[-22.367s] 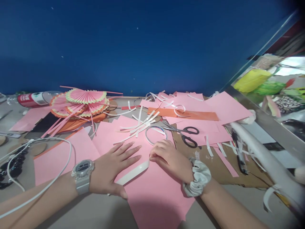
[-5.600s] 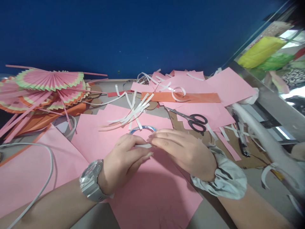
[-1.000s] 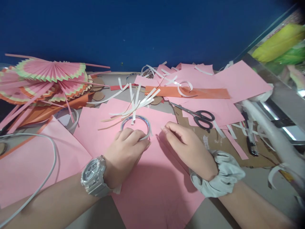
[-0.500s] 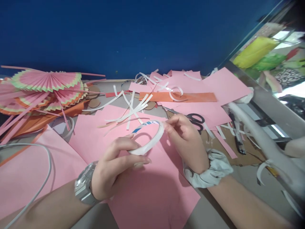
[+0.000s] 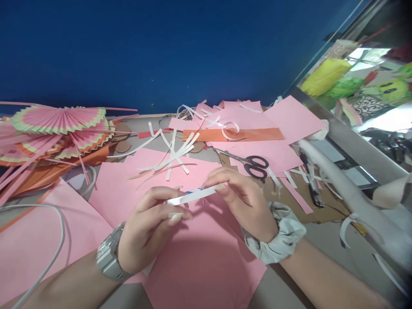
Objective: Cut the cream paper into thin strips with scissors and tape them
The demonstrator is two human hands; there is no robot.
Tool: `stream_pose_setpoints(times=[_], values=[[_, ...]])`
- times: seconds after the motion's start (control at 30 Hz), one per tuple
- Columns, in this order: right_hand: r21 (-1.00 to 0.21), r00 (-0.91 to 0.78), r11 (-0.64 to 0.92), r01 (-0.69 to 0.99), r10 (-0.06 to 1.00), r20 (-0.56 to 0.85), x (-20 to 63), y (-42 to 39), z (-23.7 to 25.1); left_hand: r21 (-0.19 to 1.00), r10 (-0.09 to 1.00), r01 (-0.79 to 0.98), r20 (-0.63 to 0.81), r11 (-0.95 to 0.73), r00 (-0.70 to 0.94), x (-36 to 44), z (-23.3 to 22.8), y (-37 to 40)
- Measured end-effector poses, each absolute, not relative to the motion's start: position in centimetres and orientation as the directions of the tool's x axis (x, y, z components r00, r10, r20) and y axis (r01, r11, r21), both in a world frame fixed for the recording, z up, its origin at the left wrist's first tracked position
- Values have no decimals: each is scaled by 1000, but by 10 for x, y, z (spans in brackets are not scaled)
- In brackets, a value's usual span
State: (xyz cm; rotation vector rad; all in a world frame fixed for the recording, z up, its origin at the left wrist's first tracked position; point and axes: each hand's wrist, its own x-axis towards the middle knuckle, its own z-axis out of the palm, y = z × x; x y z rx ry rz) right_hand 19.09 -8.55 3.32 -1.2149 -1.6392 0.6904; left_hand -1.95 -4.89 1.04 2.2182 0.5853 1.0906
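A roll of white double-sided tape is held edge-on above the pink paper, with a bit of its blue-printed core showing. My left hand, with a silver watch at the wrist, pinches the roll's left side between fingers and thumb. Around the right side of the same roll close the fingers and thumb of my right hand, which has a pale scrunchie on its wrist. Black-handled scissors lie just beyond my right hand, and white paper strips are scattered behind the roll.
Pleated pink-and-green paper fans are piled at the far left. An orange strip and more pink sheets lie at the back. A box cutter rests on cardboard at right. A grey cable curves across the left.
The tape roll has tilted from showing its open ring to lying nearly edge-on. My right hand has moved left and now grips its right side. The view has shifted slightly.
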Motion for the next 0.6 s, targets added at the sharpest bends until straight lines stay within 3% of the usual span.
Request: stream_pose_setpoints(times=[0.2,0.4,0.5,0.6], values=[[-832,-73,388,397,917,392,188,-87,31,711,674,183,506,-679,538,-17,11,-47],[-784,52,273,558,931,362,183,-90,31,814,724,150,395,-562,565,-11,14,-45],[-664,10,252,704,931,364,184,-90,30,852,757,164,333,-496,562,-9,14,-43],[-441,-117,295,848,915,387,187,-89,29,871,782,203,271,-447,561,-6,14,-41]])
